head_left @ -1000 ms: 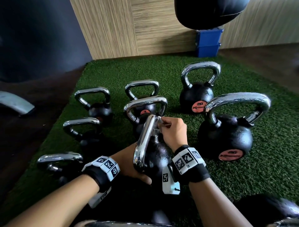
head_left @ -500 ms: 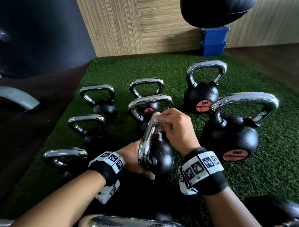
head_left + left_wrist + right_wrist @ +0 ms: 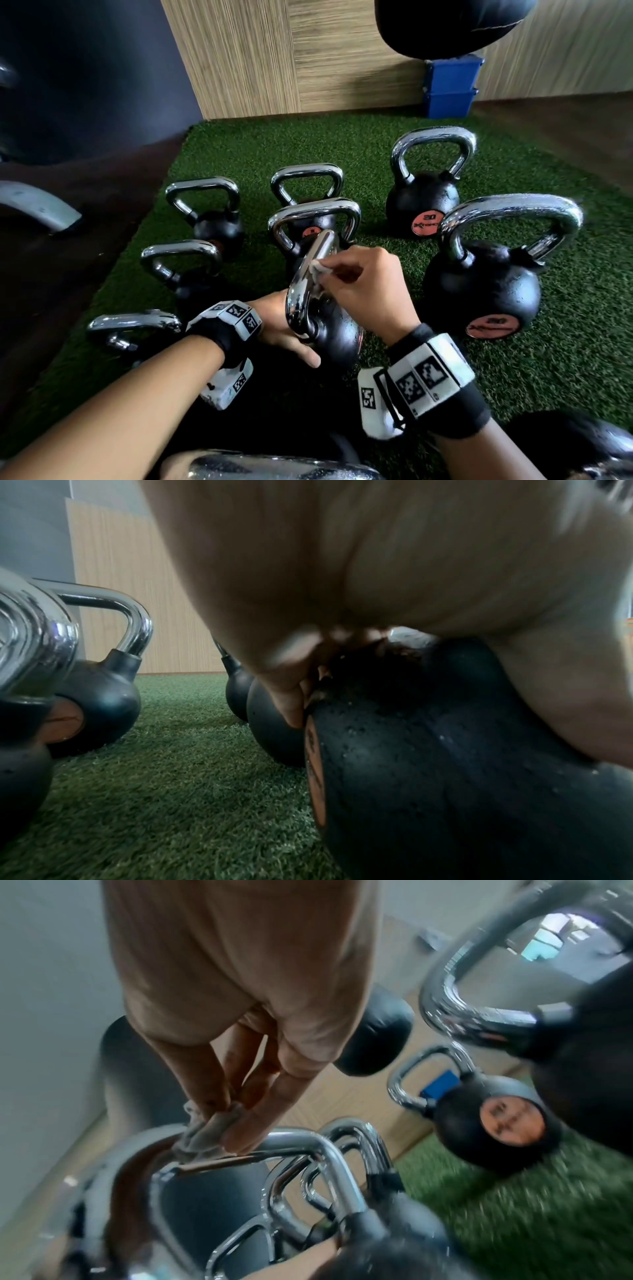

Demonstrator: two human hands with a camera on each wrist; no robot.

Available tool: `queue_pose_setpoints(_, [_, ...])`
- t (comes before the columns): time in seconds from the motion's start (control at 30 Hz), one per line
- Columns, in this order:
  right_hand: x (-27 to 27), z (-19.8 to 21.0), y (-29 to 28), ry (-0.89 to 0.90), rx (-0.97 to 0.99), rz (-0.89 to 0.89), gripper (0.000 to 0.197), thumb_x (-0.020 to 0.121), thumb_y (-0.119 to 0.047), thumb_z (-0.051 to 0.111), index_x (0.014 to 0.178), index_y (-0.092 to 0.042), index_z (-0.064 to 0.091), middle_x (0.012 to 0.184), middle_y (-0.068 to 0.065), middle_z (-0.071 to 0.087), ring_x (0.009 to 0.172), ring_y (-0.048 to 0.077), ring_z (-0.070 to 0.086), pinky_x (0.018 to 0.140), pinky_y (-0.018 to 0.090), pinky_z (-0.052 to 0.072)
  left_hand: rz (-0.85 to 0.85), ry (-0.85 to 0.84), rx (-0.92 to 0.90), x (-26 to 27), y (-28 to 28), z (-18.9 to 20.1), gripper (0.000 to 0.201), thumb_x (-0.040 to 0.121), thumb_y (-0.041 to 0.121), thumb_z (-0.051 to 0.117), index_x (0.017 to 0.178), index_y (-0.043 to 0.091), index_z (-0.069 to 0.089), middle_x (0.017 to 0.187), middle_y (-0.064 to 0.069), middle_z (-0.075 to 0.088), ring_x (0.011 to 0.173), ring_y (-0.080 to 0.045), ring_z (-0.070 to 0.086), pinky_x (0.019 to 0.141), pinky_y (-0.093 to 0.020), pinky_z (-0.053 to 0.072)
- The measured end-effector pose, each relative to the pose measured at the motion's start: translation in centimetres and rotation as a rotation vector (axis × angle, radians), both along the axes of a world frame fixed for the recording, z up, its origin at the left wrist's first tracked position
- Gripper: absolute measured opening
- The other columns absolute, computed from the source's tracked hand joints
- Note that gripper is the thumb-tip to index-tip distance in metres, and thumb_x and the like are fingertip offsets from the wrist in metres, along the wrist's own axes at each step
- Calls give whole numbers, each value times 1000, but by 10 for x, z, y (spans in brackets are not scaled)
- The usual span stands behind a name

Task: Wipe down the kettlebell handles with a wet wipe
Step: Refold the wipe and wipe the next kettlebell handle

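A black kettlebell (image 3: 334, 334) with a chrome handle (image 3: 308, 281) stands tilted on the green turf in the middle of the head view. My left hand (image 3: 286, 330) grips its black ball (image 3: 428, 764) from the left, fingers wrapped over the top and thumb low on the near side. My right hand (image 3: 363, 284) pinches a small white wet wipe (image 3: 317, 270) and presses it against the handle's upper part. The right wrist view shows the wipe (image 3: 202, 1134) bunched between fingertips on the chrome bar (image 3: 291, 1146).
Several other kettlebells stand around: a big one (image 3: 486, 287) at right, a 20-marked one (image 3: 423, 202) behind, smaller ones (image 3: 212, 219) at left. Green turf (image 3: 565, 359) borders dark floor at left. A blue box (image 3: 450, 89) sits by the wooden wall; a black bag hangs above.
My right hand has slid the wipe along the chrome handle, down from near its top corner. The left hand keeps its hold on the ball. The head view has shifted slightly.
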State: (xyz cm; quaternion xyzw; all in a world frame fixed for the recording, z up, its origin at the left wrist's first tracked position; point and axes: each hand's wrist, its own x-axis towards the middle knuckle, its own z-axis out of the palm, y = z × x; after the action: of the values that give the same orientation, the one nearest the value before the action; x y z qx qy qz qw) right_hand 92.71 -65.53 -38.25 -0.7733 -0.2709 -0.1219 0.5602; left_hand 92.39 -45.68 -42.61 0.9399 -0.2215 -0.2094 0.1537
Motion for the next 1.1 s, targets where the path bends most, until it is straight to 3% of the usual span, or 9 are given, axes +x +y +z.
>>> queue_pose_setpoints(0.13, [-9, -12, 0, 319, 134, 151, 9, 79, -7, 84, 84, -4, 78, 78, 9, 78, 73, 29, 76, 73, 50, 62, -51, -3, -211, 1, 0, 7, 84, 74, 40, 90, 144, 15, 52, 146, 5, 54, 138, -7, 45, 117, -25, 36])
queue_pose_setpoints(0.23, [-11, -16, -2, 452, 254, 258, 13, 77, 0, 83, 86, 4, 74, 80, 18, 77, 75, 42, 74, 75, 61, 60, -47, -4, -252, 1, -4, 9, 88, 73, 28, 93, 144, 4, 48, 146, -7, 53, 139, -19, 47, 116, -37, 40])
queue_pose_setpoints(0.3, [-13, -20, -3, 410, 192, 281, 11, 77, -5, 84, 84, -1, 75, 79, 13, 78, 72, 36, 76, 74, 59, 61, 7, 45, -262, 1, -5, 9, 64, 74, 23, 93, 124, 1, 59, 126, -11, 65, 121, -22, 61, 104, -43, 50])
queue_pose_setpoints(0.43, [-18, -36, -2, 340, -15, 235, 10, 77, -17, 85, 77, -12, 77, 75, 0, 78, 68, 17, 76, 70, 41, 63, 73, 159, -159, -1, 2, 4, 28, 77, 30, 90, 88, 18, 66, 81, 12, 67, 82, -3, 63, 82, -27, 53])
queue_pose_setpoints(0.6, [-15, -49, -4, 253, -230, 176, 10, 77, -16, 83, 85, -22, 81, 77, -12, 73, 70, -4, 65, 66, 9, 46, 209, 103, -166, -7, -2, 1, 80, 67, 30, 96, 133, 4, 58, 128, -6, 67, 121, -18, 62, 104, -38, 51])
queue_pose_setpoints(0.77, [0, -32, 4, 192, -488, 336, 17, 85, -8, 73, 98, -16, 80, 78, -16, 64, 71, -4, 59, 64, 1, 41, 140, 39, -135, -14, -7, -3, 50, 71, 36, 93, 105, 10, 68, 106, 0, 68, 101, -1, 56, 82, -10, 45])
queue_pose_setpoints(0.83, [7, -26, 9, 188, -536, 403, 22, 83, 0, 69, 100, -12, 78, 85, -8, 73, 74, -3, 63, 65, 3, 44, 184, 74, -151, -16, -6, -3, 35, 70, 30, 95, 88, 21, 66, 88, 15, 61, 91, 19, 53, 72, 2, 38])
queue_pose_setpoints(0.93, [11, -23, 11, 198, -467, 510, 25, 81, 7, 64, 94, -10, 77, 95, 1, 74, 88, 14, 70, 72, 19, 52, 221, 85, -207, -16, -6, -3, 53, 64, 27, 98, 75, 55, 55, 87, 22, 50, 88, 37, 43, 68, 10, 33])
queue_pose_setpoints(1.1, [19, -32, 14, 386, -443, 585, 43, 84, 10, 62, 72, -30, 72, 66, -14, 71, 63, -2, 63, 69, 26, 54, 175, 91, -169, -13, -3, -11, 42, 70, 31, 94, 89, 33, 57, 88, 45, 55, 91, 33, 46, 76, 9, 34])
